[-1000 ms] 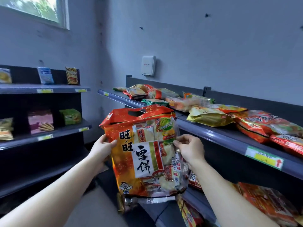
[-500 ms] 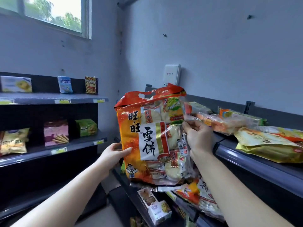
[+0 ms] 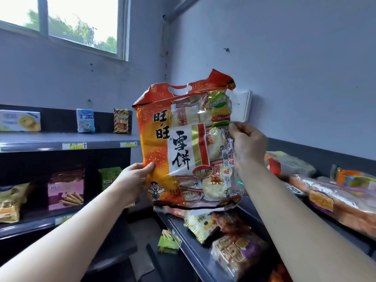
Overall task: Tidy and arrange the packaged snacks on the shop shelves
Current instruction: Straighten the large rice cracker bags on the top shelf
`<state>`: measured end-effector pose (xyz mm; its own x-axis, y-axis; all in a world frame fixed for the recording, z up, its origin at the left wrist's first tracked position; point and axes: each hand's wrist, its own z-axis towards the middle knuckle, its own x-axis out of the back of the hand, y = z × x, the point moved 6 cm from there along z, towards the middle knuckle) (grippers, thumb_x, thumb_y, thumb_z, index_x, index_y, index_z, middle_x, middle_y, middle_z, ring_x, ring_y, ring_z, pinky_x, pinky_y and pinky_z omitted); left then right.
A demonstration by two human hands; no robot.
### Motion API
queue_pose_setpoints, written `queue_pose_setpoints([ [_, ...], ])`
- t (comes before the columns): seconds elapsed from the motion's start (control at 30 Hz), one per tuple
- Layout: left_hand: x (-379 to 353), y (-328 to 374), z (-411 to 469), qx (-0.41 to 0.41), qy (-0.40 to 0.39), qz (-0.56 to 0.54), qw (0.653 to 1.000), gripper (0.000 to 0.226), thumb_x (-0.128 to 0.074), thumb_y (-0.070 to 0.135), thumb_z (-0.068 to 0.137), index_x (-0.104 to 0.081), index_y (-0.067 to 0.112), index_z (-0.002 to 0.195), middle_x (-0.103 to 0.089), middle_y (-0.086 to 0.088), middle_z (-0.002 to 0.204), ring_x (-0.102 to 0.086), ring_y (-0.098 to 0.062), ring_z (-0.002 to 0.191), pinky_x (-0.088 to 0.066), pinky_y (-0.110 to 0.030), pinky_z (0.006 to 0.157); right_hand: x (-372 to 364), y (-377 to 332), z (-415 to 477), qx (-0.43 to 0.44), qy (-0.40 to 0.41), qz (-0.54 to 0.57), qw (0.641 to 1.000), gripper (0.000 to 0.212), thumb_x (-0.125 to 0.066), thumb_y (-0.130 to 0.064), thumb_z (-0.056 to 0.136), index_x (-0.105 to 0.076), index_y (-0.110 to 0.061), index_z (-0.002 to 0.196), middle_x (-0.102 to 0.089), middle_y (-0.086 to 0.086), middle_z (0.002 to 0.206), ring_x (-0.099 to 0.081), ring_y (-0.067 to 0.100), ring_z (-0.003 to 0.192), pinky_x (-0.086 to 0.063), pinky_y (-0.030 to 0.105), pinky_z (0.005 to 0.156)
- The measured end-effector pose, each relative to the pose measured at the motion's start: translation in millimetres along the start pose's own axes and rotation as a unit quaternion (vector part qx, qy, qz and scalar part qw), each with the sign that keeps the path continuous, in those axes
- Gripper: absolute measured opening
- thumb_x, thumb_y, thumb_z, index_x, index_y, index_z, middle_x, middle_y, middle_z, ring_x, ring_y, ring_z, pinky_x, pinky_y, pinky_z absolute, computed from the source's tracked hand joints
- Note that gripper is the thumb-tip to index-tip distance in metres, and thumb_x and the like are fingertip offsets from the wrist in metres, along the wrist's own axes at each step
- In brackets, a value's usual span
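A large orange and red bag of rice crackers [image 3: 183,147] is held upright in front of the wall corner, above the end of the right-hand shelves. My left hand [image 3: 134,180] grips its lower left edge, thumb on the front. My right hand [image 3: 247,147] pinches the bag's right side near the top. Below the bag, several snack packs [image 3: 230,237] lie loosely on a lower grey shelf [image 3: 183,237]. More packs [image 3: 333,192] lie flat on the upper right shelf.
Dark shelves on the left carry a blue pack [image 3: 85,120], a striped pack [image 3: 121,120], a pink wafer box [image 3: 65,189] and a green box [image 3: 108,178]. A white wall unit [image 3: 243,106] is behind the bag. A green pack [image 3: 167,242] lies low down.
Both hands have lifted the cracker bag higher and further toward the wall corner. My left hand slid from the bag's upper left edge down to its lower left edge.
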<state>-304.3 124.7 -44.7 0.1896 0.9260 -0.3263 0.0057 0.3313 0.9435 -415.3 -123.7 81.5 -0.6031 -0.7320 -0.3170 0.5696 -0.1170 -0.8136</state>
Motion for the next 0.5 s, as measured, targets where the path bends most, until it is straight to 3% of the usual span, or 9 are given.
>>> queue_pose_setpoints([
  [0.07, 3, 10, 28, -0.011, -0.005, -0.003, 1.0, 0.023, -0.062, 0.018, 0.091, -0.057, 0.001, 0.106, -0.071, -0.009, 0.072, -0.068, -0.021, 0.059, -0.057, -0.036, 0.06, -18, 15, 22, -0.009, 0.003, 0.012, 1.0, 0.021, -0.074, -0.008, 0.081, -0.07, -0.025, 0.07, -0.072, -0.002, 0.078, -0.069, 0.019, 0.084, -0.058, 0.037, 0.083],
  [0.1, 4, 15, 42, -0.017, -0.01, 0.002, 1.0, 0.027, -0.062, 0.02, 0.091, -0.058, 0.0, 0.109, -0.072, -0.011, 0.079, -0.069, -0.024, 0.069, -0.058, -0.042, 0.072, -28, 23, 32, -0.011, 0.005, 0.014, 1.0, 0.021, -0.075, -0.008, 0.081, -0.07, -0.025, 0.07, -0.072, -0.001, 0.078, -0.07, 0.021, 0.084, -0.057, 0.04, 0.084],
  [0.17, 4, 23, 70, -0.022, -0.013, 0.017, 1.0, 0.035, -0.065, 0.022, 0.089, -0.058, 0.001, 0.115, -0.072, -0.016, 0.097, -0.067, -0.032, 0.09, -0.051, -0.051, 0.093, -47, 37, 51, -0.011, 0.007, 0.014, 1.0, 0.022, -0.075, -0.007, 0.081, -0.07, -0.025, 0.07, -0.072, -0.002, 0.077, -0.069, 0.02, 0.083, -0.057, 0.04, 0.085],
  [0.2, 6, 27, 86, -0.023, -0.008, 0.023, 0.999, 0.036, -0.066, 0.022, 0.088, -0.058, 0.002, 0.117, -0.071, -0.017, 0.104, -0.066, -0.034, 0.097, -0.048, -0.052, 0.096, -58, 45, 60, -0.011, 0.008, 0.013, 1.0, 0.021, -0.075, -0.008, 0.081, -0.07, -0.025, 0.071, -0.072, -0.002, 0.078, -0.069, 0.019, 0.083, -0.057, 0.039, 0.085],
  [0.27, 11, 34, 119, -0.024, 0.01, 0.03, 0.999, 0.038, -0.069, 0.019, 0.085, -0.057, 0.003, 0.117, -0.069, -0.018, 0.108, -0.065, -0.035, 0.102, -0.049, -0.053, 0.094, -78, 60, 77, -0.016, 0.01, 0.012, 1.0, 0.018, -0.075, -0.009, 0.081, -0.07, -0.024, 0.073, -0.072, -0.001, 0.08, -0.068, 0.017, 0.079, -0.057, 0.033, 0.081],
  [0.4, 29, 48, 185, -0.025, 0.032, 0.006, 0.999, 0.04, -0.073, 0.016, 0.082, -0.056, 0.003, 0.116, -0.069, -0.019, 0.105, -0.066, -0.036, 0.099, -0.051, -0.055, 0.09, -113, 92, 113, -0.043, 0.013, 0.012, 0.999, 0.004, -0.075, -0.015, 0.082, -0.072, -0.016, 0.079, -0.068, 0.0, 0.073, -0.053, 0.009, 0.057, -0.046, 0.023, 0.058],
  [0.5, 41, 58, 231, -0.03, 0.042, -0.019, 0.998, 0.039, -0.073, 0.015, 0.082, -0.057, 0.003, 0.116, -0.069, -0.019, 0.104, -0.067, -0.035, 0.094, -0.053, -0.054, 0.085, -137, 122, 142, -0.11, 0.018, 0.041, 0.993, 0.017, -0.071, -0.023, 0.087, -0.068, -0.013, 0.074, -0.065, 0.002, 0.066, -0.058, 0.014, 0.057, -0.052, 0.027, 0.059],
])
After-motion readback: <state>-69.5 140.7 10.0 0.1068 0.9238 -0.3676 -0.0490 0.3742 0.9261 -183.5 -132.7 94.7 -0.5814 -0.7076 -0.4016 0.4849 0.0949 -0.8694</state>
